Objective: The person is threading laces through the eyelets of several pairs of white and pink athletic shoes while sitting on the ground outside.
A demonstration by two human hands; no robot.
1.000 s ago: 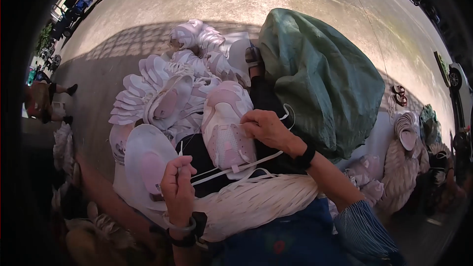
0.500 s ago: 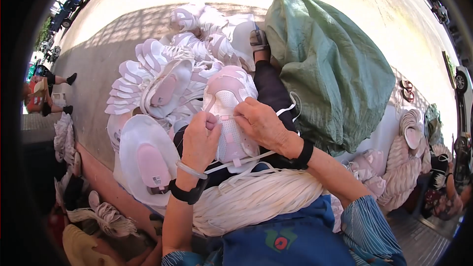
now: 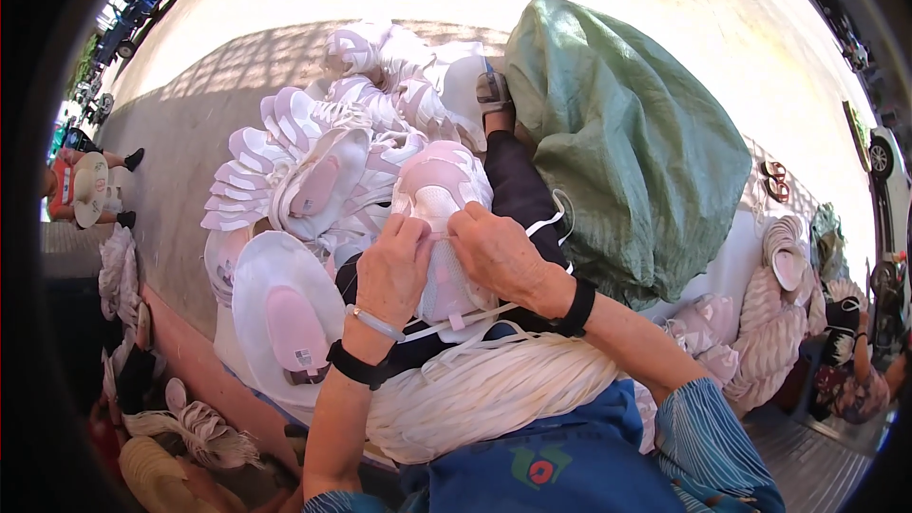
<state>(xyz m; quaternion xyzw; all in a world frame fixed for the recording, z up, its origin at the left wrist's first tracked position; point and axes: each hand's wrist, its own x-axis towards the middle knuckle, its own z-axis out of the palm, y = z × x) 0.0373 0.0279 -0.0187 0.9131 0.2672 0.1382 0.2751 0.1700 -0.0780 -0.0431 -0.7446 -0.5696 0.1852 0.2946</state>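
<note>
A pink-and-white shoe upper (image 3: 439, 182) lies in front of me, its toe pointing away and a pink heel tab (image 3: 457, 321) toward me. Both hands meet over its throat, fingertips pinched close together. My left hand (image 3: 394, 261) is closed at the left eyelet edge, and my right hand (image 3: 499, 256) is closed at the right edge. A white shoelace (image 3: 546, 224) loops out past my right hand, with strands running below both wrists. The fingers largely cover the lace where they pinch. Across my lap lies a thick bundle of white laces (image 3: 494, 385).
Stacked shoe uppers (image 3: 252, 180) are piled ahead and left, beside a white oval piece with a pink insole (image 3: 294, 323). A big green sack (image 3: 627, 152) stands right of my leg. More uppers (image 3: 774, 332) lie at right. Other people sit at the left and right edges.
My left hand has moved up and closer to my right hand at the shoe's throat. Both hands now pinch nearer the toe end. The view has shifted slightly.
</note>
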